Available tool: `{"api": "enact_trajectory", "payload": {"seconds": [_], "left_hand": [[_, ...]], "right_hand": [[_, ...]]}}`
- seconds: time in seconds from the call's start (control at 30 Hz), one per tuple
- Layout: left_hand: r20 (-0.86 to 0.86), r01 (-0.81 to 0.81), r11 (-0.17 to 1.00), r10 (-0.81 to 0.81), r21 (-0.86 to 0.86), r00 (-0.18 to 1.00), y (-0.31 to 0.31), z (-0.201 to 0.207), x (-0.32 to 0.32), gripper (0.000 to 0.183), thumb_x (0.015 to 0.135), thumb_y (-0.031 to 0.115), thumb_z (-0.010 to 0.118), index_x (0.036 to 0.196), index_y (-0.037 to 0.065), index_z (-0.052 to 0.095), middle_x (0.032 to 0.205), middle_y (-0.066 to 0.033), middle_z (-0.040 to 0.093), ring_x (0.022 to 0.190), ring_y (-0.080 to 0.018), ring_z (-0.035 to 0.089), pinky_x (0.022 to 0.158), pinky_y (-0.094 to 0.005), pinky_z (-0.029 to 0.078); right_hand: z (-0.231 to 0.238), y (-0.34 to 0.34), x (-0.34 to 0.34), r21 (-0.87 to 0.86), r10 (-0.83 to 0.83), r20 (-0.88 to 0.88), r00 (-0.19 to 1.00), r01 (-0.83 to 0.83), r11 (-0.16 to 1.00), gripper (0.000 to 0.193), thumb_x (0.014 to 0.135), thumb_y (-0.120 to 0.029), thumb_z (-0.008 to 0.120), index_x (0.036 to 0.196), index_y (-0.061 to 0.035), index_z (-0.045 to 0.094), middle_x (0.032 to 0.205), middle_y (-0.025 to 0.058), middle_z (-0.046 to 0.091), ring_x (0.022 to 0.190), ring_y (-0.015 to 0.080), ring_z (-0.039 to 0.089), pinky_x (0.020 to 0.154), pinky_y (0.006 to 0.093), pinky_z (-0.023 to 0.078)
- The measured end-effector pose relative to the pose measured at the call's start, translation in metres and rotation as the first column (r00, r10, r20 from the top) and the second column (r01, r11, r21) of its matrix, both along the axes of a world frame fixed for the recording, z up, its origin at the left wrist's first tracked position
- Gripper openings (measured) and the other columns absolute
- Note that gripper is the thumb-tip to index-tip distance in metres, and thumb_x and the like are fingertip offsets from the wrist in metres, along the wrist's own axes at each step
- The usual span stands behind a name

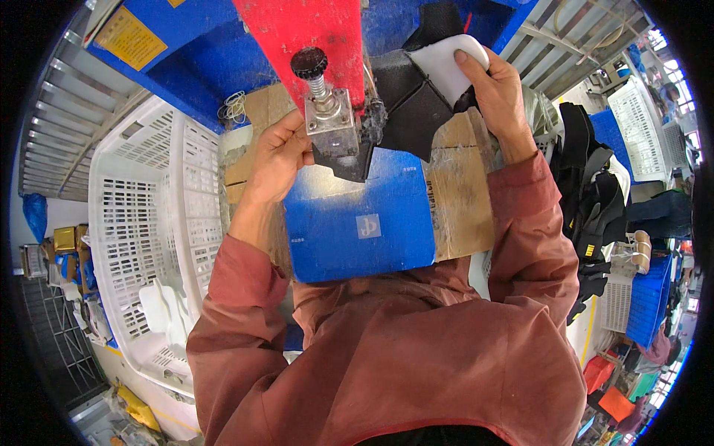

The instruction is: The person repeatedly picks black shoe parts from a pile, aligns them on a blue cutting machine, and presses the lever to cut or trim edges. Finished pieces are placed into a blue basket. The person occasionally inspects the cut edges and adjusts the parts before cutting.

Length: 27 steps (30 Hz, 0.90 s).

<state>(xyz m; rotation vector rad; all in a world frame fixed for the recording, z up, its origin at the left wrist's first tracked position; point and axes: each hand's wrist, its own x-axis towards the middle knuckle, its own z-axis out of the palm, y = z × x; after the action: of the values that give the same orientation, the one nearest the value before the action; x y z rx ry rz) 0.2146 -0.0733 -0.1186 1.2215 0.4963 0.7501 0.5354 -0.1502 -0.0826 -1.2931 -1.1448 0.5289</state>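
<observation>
A black padded piece [405, 104] with several angular flaps lies under the head of a red machine [305, 37]. My right hand [498, 93] grips a smooth white pad [446, 67] at the piece's right end, thumb on top. My left hand [281, 160] is closed in a pinch at the left edge of the black piece, beside the machine's metal block [332, 123]. That block hides part of the left fingertips. Above the block stands a black knob [309, 64] on a spring. The white pad lies against the black piece.
Below the machine head lies a blue board [357, 238] over brown cardboard [465, 215]. White plastic crates [134, 223] stand on the left, with white pads [156, 306] inside. Black padded pieces [587, 193] are heaped on the right. The machine's blue housing [201, 44] rises behind.
</observation>
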Motion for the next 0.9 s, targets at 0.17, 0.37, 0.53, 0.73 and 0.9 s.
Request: {"api": "enact_trajectory", "payload": {"seconds": [0.17, 0.37, 0.53, 0.73, 0.9], "left_hand": [[-0.200, -0.106, 0.993, 0.112, 0.043, 0.973, 0.011, -0.007, 0.007, 0.030, 0.105, 0.004, 0.044, 0.129, 0.005, 0.063, 0.109, -0.0017, 0.070, 0.085, -0.0085, 0.065, 0.072, -0.0260, 0.054], [0.018, -0.026, 0.999, 0.026, 0.027, 1.000, 0.021, -0.029, -0.001, 0.030, 0.106, 0.010, 0.046, 0.132, 0.005, 0.061, 0.116, -0.0030, 0.069, 0.093, -0.0118, 0.068, 0.084, -0.0320, 0.059], [0.483, 0.298, 0.900, -0.116, -0.319, 0.868, 0.011, -0.062, -0.030, 0.042, 0.101, 0.004, 0.049, 0.142, -0.002, 0.049, 0.128, -0.0100, 0.065, 0.114, -0.0216, 0.064, 0.099, -0.0416, 0.054], [0.228, -0.041, 0.963, 0.104, -0.265, 0.968, -0.068, -0.089, -0.044, 0.049, 0.089, -0.006, 0.057, 0.137, 0.002, 0.056, 0.139, -0.0107, 0.059, 0.128, -0.0261, 0.056, 0.115, -0.0507, 0.038], [-0.181, -0.455, 0.889, 0.440, -0.052, 0.879, -0.087, -0.079, -0.053, 0.037, 0.092, -0.004, 0.063, 0.128, 0.003, 0.063, 0.116, -0.0066, 0.069, 0.105, -0.0161, 0.065, 0.103, -0.0395, 0.050]], "right_hand": [[-0.003, 0.004, 0.004, -0.014, -0.020, 0.017, 1.000, 0.020, 1.000, 0.024, 0.099, -0.021, 0.065, 0.109, 0.0001, 0.071, 0.089, -0.0038, 0.068, 0.082, 0.0040, 0.058, 0.074, 0.0232, 0.049], [-0.017, 0.000, 0.000, -0.053, -0.043, -0.049, 0.998, 0.041, 0.998, 0.023, 0.099, -0.020, 0.064, 0.110, -0.0017, 0.072, 0.092, -0.0031, 0.069, 0.084, 0.0059, 0.059, 0.077, 0.0252, 0.049], [-0.041, -0.014, -0.023, -0.060, -0.051, -0.220, 0.974, 0.039, 0.997, 0.025, 0.100, -0.022, 0.064, 0.109, 0.0005, 0.070, 0.095, -0.0013, 0.069, 0.085, 0.0062, 0.059, 0.074, 0.0258, 0.049], [-0.077, -0.032, -0.069, -0.040, -0.099, -0.390, 0.916, 0.091, 0.995, 0.028, 0.102, -0.025, 0.063, 0.112, 0.0000, 0.068, 0.095, -0.0026, 0.067, 0.085, 0.0052, 0.056, 0.074, 0.0238, 0.047], [-0.084, -0.044, -0.103, -0.045, -0.079, -0.438, 0.895, 0.066, 0.997, 0.026, 0.103, -0.022, 0.061, 0.116, 0.0001, 0.067, 0.099, -0.0009, 0.068, 0.088, 0.0063, 0.057, 0.077, 0.0246, 0.048]]}}
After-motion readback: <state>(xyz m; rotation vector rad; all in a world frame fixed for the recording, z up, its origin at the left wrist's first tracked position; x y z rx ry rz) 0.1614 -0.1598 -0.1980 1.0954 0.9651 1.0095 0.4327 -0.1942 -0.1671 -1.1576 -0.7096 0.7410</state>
